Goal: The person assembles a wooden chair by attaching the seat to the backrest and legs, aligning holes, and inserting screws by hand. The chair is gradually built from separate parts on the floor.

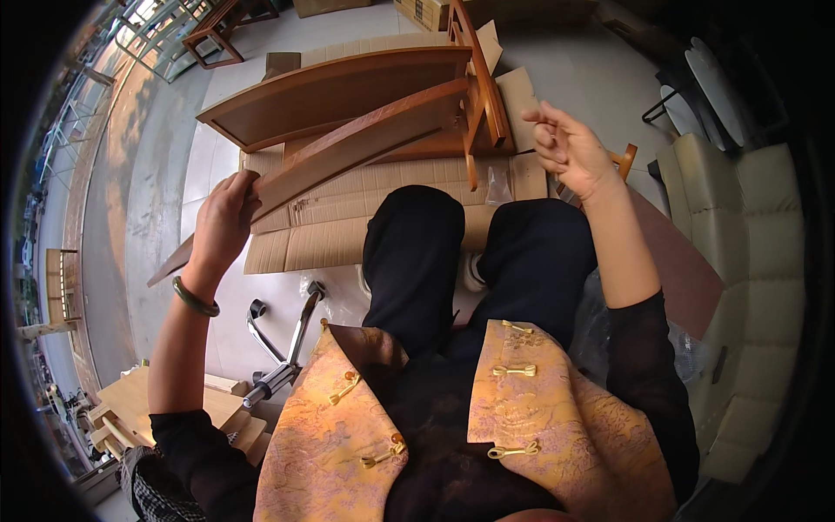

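My left hand (pixel 224 222) grips the near end of a long brown wooden board (pixel 357 143) that slants up toward a partly built wooden frame (pixel 474 83). A second, wider wooden panel (pixel 322 91) lies behind it, joined to the same frame. My right hand (pixel 570 148) hovers in the air to the right of the frame, fingers loosely curled, holding nothing that I can see. My knees in dark trousers (pixel 417 252) sit between the two hands.
Flattened cardboard (pixel 330 235) covers the pale floor under the wood. A chrome chair base (pixel 283 348) lies at lower left beside stacked light wooden pieces (pixel 139 409). A cream sofa (pixel 757 261) stands at the right, a small wooden table (pixel 213 39) far back left.
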`<state>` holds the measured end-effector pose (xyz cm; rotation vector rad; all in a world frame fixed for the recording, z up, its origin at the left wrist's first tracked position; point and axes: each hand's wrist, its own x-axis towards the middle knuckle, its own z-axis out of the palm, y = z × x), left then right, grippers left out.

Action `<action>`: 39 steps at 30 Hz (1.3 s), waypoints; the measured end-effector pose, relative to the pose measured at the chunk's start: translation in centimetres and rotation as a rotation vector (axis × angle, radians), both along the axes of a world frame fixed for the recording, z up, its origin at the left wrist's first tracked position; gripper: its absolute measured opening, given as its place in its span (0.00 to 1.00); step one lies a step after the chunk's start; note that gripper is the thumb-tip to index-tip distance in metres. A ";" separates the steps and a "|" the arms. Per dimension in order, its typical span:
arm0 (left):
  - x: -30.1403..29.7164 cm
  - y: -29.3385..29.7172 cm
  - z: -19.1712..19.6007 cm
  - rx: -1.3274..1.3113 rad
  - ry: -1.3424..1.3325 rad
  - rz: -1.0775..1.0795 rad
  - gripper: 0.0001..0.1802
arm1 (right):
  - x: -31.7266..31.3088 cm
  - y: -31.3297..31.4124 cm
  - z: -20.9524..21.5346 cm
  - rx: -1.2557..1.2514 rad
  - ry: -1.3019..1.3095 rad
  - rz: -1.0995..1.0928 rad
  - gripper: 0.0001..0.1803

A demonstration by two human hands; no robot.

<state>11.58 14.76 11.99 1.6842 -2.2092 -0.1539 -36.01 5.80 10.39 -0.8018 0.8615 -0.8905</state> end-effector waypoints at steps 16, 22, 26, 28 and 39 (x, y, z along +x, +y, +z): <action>-4.9 -18.3 -5.3 0.194 -0.343 -0.085 0.14 | -3.3 0.7 -9.3 0.030 0.016 -0.238 0.21; -4.9 -21.5 -9.1 0.194 -0.325 -0.134 0.16 | 1.5 -4.2 -9.2 0.009 0.197 -0.180 0.23; -4.3 -21.7 -11.3 0.202 -0.275 -0.121 0.19 | -1.3 -3.0 -12.5 0.113 0.087 -0.369 0.19; -4.2 -21.9 -11.4 0.208 -0.260 -0.112 0.19 | -3.7 -1.4 -15.1 0.233 -0.011 -0.515 0.16; -10.6 -23.1 -15.1 -0.102 -0.330 -0.194 0.15 | -11.9 22.0 -31.4 0.800 0.371 -0.885 0.08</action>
